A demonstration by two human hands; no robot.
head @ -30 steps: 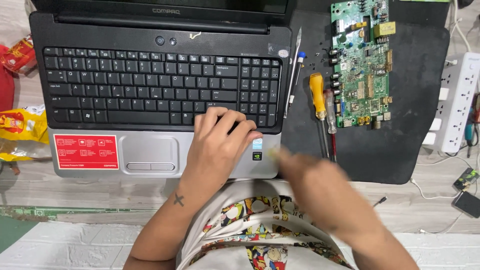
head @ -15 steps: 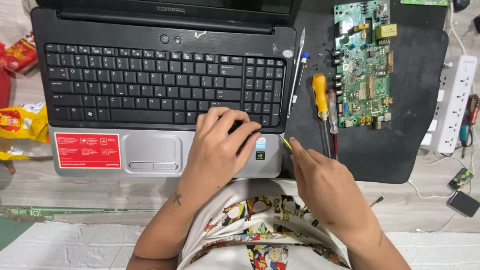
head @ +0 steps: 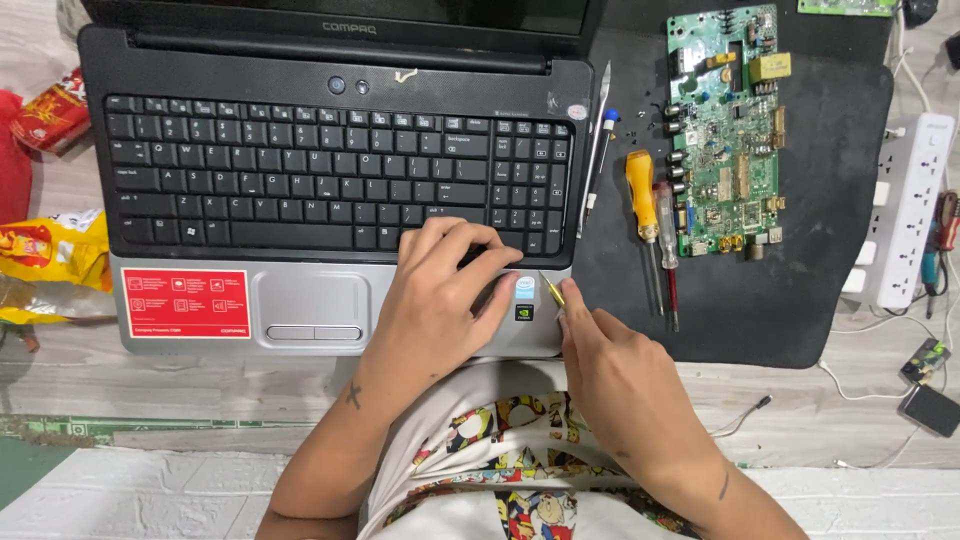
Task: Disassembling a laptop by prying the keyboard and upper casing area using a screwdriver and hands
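Silver palmrest (head: 420, 340) — left hand (head: 440, 300) flat, right hand (head: 610, 370) pinching

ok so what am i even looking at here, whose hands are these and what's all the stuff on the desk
This is one view from a camera worn on a person's head, looking down at their own two bare hands. The left hand rests on the lower right corner of an open black and silver laptop. The right hand pinches a thin yellow-tipped tool at the laptop's edge. To the right, on a black mat, lie a green circuit board, a yellow-handled screwdriver, a red tester screwdriver and a slim metal tool. A white power strip sits at the far right, snack wrappers at the left.
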